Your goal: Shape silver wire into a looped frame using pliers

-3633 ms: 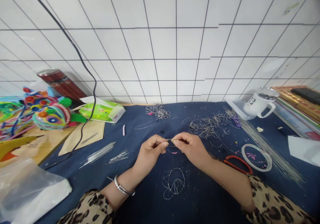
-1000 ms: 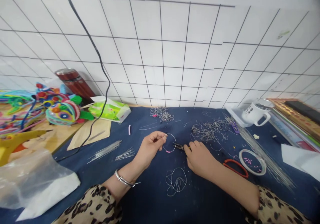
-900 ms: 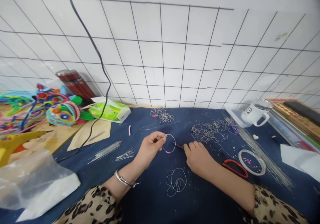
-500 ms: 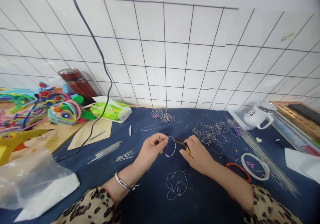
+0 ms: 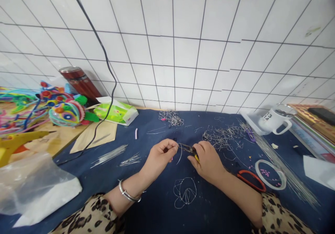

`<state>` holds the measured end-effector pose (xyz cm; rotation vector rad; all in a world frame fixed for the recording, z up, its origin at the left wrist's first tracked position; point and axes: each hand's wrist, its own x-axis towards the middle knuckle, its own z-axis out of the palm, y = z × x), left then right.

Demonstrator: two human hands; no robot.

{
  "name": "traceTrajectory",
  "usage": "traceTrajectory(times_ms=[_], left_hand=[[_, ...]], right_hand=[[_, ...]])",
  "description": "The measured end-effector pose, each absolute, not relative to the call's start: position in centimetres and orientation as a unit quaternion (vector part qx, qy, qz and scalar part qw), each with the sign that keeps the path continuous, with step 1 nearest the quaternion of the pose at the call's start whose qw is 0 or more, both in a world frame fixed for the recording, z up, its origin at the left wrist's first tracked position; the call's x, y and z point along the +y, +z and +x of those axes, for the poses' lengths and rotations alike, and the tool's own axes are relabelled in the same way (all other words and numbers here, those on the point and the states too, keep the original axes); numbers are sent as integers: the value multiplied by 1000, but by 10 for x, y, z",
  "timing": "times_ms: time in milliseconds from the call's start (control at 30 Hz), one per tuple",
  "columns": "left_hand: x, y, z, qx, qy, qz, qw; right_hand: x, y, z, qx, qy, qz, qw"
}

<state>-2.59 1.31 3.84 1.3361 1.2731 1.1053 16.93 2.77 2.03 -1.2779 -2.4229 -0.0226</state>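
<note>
My left hand (image 5: 162, 154) pinches a thin wire loop (image 5: 180, 154) between thumb and fingertips; a bit of pink shows under the fingers. My right hand (image 5: 208, 160) is closed around pliers with yellow handles (image 5: 196, 156). The dark jaws of the pliers point left and meet the loop's upper end, close to my left fingertips. Whether the jaws grip the wire I cannot tell. Below both hands, a loose bunch of wire loops (image 5: 185, 193) lies on the dark blue cloth (image 5: 154, 206).
Tangled wire (image 5: 222, 136) lies to the right, beside long straight wires (image 5: 290, 173), a white ring-shaped dish (image 5: 284, 181) with pink beads and orange-handled scissors (image 5: 251, 180). A white mug (image 5: 274, 120) stands behind. Cut wires (image 5: 110, 155), a plastic bag (image 5: 39, 185) and a yellow glue gun (image 5: 26, 138) are left.
The wire loop has turned from a wide round shape to a narrow curve, nearly edge-on. The pliers' jaws have come nearer to my left fingertips. The view has shifted slightly.
</note>
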Motion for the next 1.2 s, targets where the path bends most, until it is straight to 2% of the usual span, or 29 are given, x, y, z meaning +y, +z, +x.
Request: traceTrajectory(times_ms=[233,600,1200], left_hand=[[9,36,-24,548,438,589,401],[9,37,-23,548,431,603,388],[2,46,-22,518,439,585,444]], right_hand=[[26,21,169,-874,-15,-442,201],[26,21,170,-881,-19,-432,189],[26,16,175,-889,-59,-407,201]])
